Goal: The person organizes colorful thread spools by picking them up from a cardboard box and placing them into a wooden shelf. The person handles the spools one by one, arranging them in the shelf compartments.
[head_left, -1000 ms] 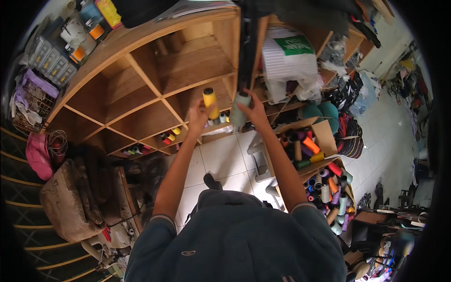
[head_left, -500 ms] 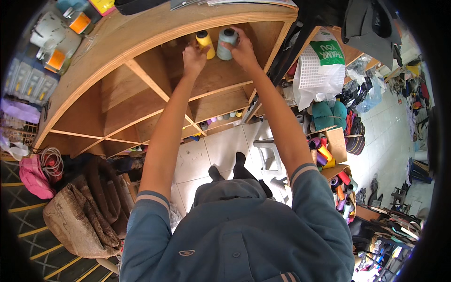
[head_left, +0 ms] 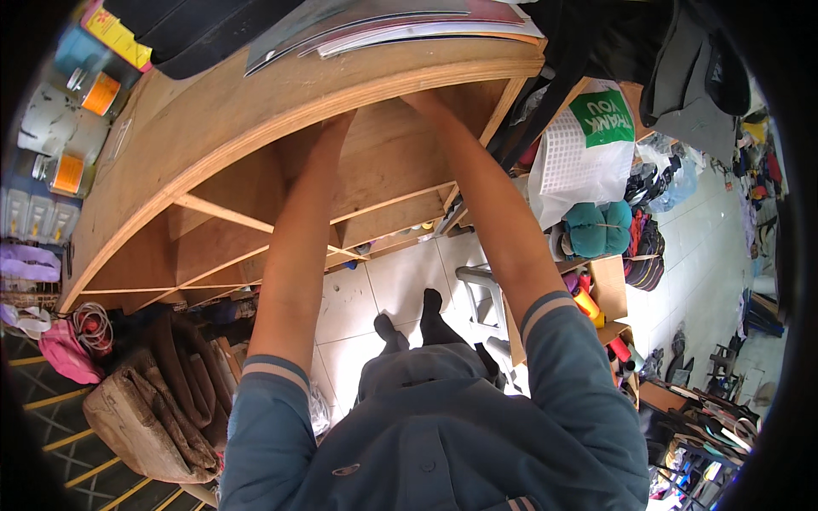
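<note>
Tiled floor (head_left: 348, 298) is showing below a wooden cubbyhole shelf (head_left: 383, 157); forearms (head_left: 296, 226) are reaching inside, grip and progress impossible to tell.

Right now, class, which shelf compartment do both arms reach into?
The top right compartment: the left arm and right arm enter it; no arm enters the others.

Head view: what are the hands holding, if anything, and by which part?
Can't tell. The left forearm and right forearm reach in under the top of the wooden shelf unit, which hides the hands.
</note>
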Action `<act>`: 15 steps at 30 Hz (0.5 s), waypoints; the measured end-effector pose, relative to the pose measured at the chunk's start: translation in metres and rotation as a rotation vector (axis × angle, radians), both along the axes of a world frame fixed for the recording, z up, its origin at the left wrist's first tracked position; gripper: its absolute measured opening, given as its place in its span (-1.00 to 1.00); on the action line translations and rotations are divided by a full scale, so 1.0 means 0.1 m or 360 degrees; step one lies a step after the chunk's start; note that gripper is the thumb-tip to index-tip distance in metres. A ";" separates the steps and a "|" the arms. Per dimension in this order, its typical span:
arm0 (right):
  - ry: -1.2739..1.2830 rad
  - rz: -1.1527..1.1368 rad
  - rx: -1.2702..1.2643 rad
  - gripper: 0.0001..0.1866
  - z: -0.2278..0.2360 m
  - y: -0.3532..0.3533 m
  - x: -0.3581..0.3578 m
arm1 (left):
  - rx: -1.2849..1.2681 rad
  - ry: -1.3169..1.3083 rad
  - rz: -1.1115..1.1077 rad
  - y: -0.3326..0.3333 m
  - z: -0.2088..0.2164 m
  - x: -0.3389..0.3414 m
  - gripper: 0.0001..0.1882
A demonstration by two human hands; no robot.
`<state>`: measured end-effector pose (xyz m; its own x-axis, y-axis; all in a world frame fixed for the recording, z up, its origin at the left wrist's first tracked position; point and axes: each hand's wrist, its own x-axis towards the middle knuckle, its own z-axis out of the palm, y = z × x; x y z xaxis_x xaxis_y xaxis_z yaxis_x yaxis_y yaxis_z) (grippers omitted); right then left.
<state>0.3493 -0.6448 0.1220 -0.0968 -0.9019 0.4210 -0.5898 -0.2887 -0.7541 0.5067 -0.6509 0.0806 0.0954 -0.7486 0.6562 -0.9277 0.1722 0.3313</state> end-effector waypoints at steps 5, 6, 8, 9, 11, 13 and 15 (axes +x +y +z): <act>0.0049 -0.0007 0.0011 -0.49 -0.01 -0.11 -0.02 | 0.0129 0.0059 -0.0039 -0.10 -0.03 0.14 -0.61; 0.0067 0.0003 0.0014 -0.49 -0.02 -0.12 -0.01 | 0.0142 0.0067 -0.0041 -0.09 -0.04 0.15 -0.60; 0.0082 0.0023 0.0014 -0.50 -0.03 -0.13 0.01 | 0.0178 0.0087 -0.0044 -0.13 -0.02 0.19 -0.59; 0.0099 0.0041 0.0024 -0.51 -0.02 -0.16 0.03 | 0.0199 0.0102 -0.0043 -0.15 -0.01 0.22 -0.59; 0.0128 0.0053 0.0028 -0.52 -0.02 -0.18 0.03 | 0.0215 0.0122 -0.0057 -0.18 0.01 0.21 -0.58; 0.0145 0.0080 0.0037 -0.53 0.02 -0.20 0.06 | 0.0216 0.0144 -0.0057 -0.15 0.02 0.19 -0.57; 0.0168 0.0101 0.0045 -0.54 0.05 -0.21 0.08 | 0.0208 0.0163 -0.0061 -0.10 0.03 0.14 -0.56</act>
